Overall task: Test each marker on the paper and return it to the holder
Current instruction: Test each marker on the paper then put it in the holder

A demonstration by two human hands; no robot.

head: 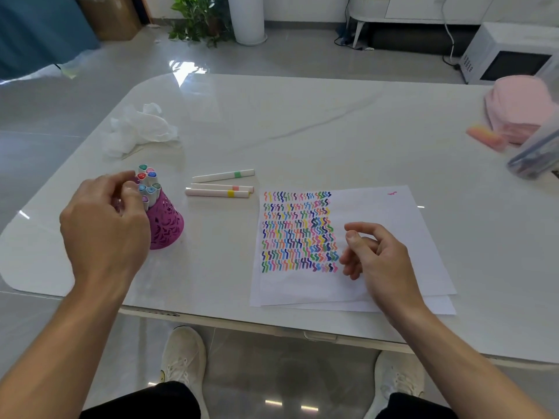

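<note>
- Magenta plastic, pierced with leaf-like cut-outs: the holder (166, 225) is standing as a flared cone on the glossy, marble-veined table (302, 122), left of the paper.
- White-barrelled markers (149, 179) with coloured cap ends are standing bunched in its mouth.
- Your left hand (102, 219) is curling over the near side of that bunch. It is covering the contact, so I cannot tell whether your fingers are gripping a marker or only touching one.
- Your right hand (378, 255) is hovering over the paper (393, 213), fingers loosely curled and holding nothing, well apart from the left.
- The paper, smooth white sheets lying slightly askew, is carrying rows of multicoloured zigzag strokes on its left half.
- Three loose markers (220, 189) are lying flat between holder and paper, banded green, pink and yellow.
- Crumpled tissue (136, 128) is lying beyond the holder.
- At the right edge, a pink cloth (517, 107) and a clear bag (535, 155) are running out of frame; the bag's contents are too blurred to name.
</note>
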